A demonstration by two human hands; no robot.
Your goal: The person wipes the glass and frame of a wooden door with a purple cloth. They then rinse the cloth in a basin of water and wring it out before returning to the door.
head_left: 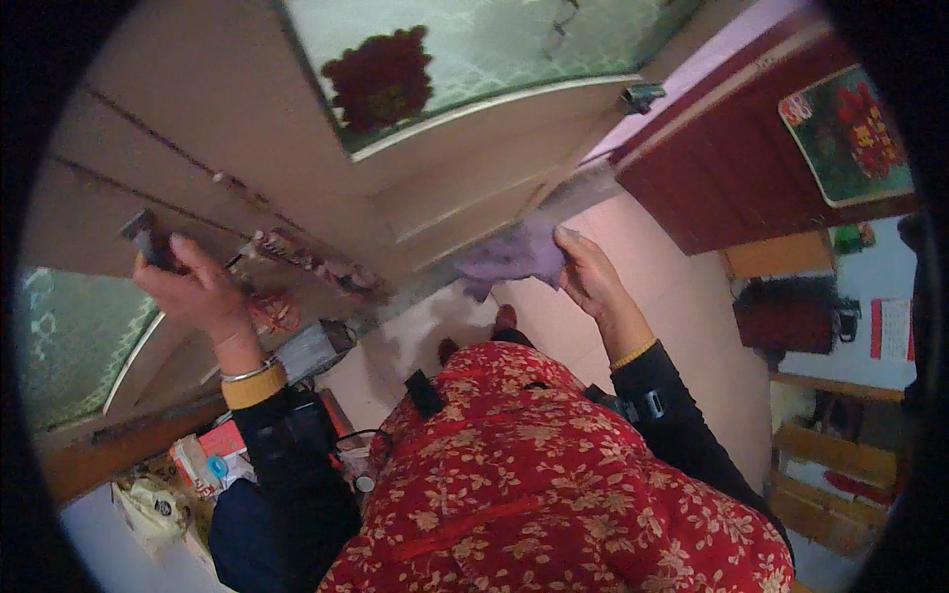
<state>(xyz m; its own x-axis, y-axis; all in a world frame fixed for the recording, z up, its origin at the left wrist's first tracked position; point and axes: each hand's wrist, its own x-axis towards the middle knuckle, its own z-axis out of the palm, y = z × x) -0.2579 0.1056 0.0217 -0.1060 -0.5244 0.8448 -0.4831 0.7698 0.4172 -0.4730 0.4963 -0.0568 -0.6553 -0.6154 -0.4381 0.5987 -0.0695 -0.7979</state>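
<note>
Monitor: State the hand count and the condition of each.

Operator: I read two hands on the head view. Left hand [198, 294]: one, raised in front of the door [227, 59], thumb and fingers closed on one dark object [148, 240]. The object is partly covered; I cannot tell whether it is fixed to the door. Right hand [596, 280]: one, thumb and fingers pinching the right end of one purple cloth [514, 257].

Monitor: Give the cloth position.

Operator: One cloth, spread out from the right hand, overlapping the lower edge of the door in my view. Contact with that edge cannot be confirmed.

Monitor: List the door parts.

Operator: Two glass panes: one upper pane [514, 54], bearing one dark red decoration [381, 84] near its lower left corner, and one left pane [74, 331]. One metal fitting [645, 97] sits at the right edge.

Monitor: Surroundings?

Operator: One dark red cabinet [682, 178] to the right, with one green-and-red picture panel [850, 138] on its face. One grey box [311, 348] below the left hand's wrist. Two shoes [506, 316] on the floor [682, 326].
</note>
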